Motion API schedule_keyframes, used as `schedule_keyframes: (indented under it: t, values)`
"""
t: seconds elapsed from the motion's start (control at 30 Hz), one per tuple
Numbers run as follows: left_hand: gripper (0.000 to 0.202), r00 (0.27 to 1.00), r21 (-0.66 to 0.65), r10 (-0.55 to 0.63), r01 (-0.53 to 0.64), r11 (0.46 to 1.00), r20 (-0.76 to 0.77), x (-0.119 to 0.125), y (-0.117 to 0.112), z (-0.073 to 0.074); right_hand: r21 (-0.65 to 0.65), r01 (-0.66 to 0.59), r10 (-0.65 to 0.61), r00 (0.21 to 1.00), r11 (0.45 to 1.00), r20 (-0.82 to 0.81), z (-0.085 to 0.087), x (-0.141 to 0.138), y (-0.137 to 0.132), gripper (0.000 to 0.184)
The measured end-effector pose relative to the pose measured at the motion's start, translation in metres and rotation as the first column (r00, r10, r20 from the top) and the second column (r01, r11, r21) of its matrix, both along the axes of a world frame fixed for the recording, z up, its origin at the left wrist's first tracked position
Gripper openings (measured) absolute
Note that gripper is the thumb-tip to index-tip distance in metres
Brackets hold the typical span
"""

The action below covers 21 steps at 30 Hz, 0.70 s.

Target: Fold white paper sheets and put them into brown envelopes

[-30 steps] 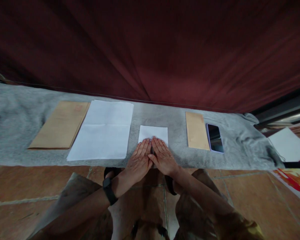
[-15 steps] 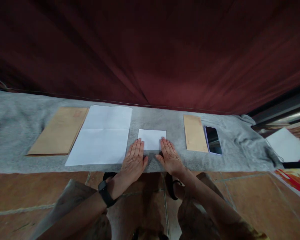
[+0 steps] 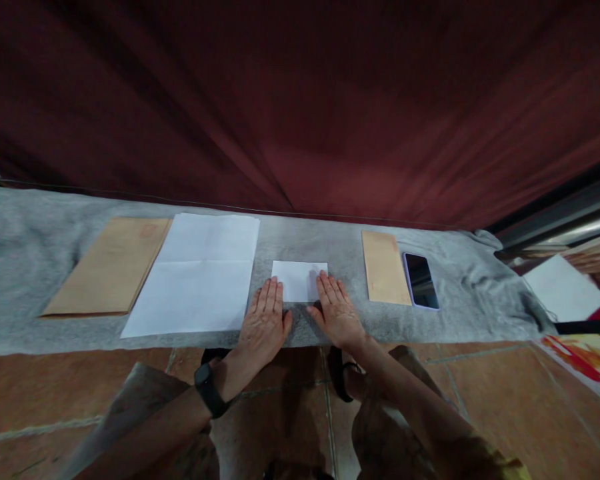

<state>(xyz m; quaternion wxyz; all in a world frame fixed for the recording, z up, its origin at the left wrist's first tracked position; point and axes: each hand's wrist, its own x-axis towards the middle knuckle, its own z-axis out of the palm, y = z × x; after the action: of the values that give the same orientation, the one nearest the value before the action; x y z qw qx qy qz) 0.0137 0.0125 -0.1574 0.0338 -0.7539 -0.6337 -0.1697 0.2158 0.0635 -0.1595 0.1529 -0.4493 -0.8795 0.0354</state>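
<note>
A small folded white paper (image 3: 298, 279) lies on the grey cloth (image 3: 30, 240) in front of me. My left hand (image 3: 263, 320) lies flat with fingers stretched out at the paper's left near corner. My right hand (image 3: 336, 310) lies flat too, fingers on the paper's right near corner. Both hands are open and hold nothing. A black watch (image 3: 209, 389) is on my left wrist.
Left of the folded paper lie a large white sheet (image 3: 200, 273) and a brown envelope (image 3: 110, 265). To the right are a narrow brown envelope (image 3: 384, 267) and a phone (image 3: 420, 280). A dark red curtain (image 3: 300, 100) hangs behind. More papers (image 3: 560, 287) lie at the far right on the tiled floor.
My two hands were side by side on the middle of the folded paper; they have slid apart to its left and right near corners.
</note>
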Motion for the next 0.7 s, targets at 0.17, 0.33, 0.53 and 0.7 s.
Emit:
schedule_keyframes:
  t: [0.17, 0.33, 0.53, 0.7]
  values:
    - [0.063, 0.988, -0.045, -0.141, 0.138, 0.989, -0.063, 0.002, -0.001, -0.003, -0.035, -0.132, 0.133, 0.991, 0.991, 0.022, 0.002, -0.021, -0.013, 0.064]
    - [0.061, 0.988, -0.030, -0.130, 0.128, 0.991, -0.083, 0.000, -0.006, -0.007, 0.005, -0.094, 0.094, 0.995, 0.996, 0.046, -0.006, -0.017, -0.017, 0.065]
    - [0.053, 0.995, -0.072, -0.078, 0.074, 0.995, -0.056, -0.005, 0.007, -0.007, 0.006, 0.018, -0.018, 0.989, 1.000, 0.148, 0.001, -0.025, -0.007, 0.059]
    - [0.052, 0.978, -0.221, -0.169, 0.140, 0.965, -0.120, -0.014, 0.025, 0.002, 0.015, 0.043, -0.045, 0.970, 0.999, 0.239, 0.010, -0.037, 0.000, 0.050]
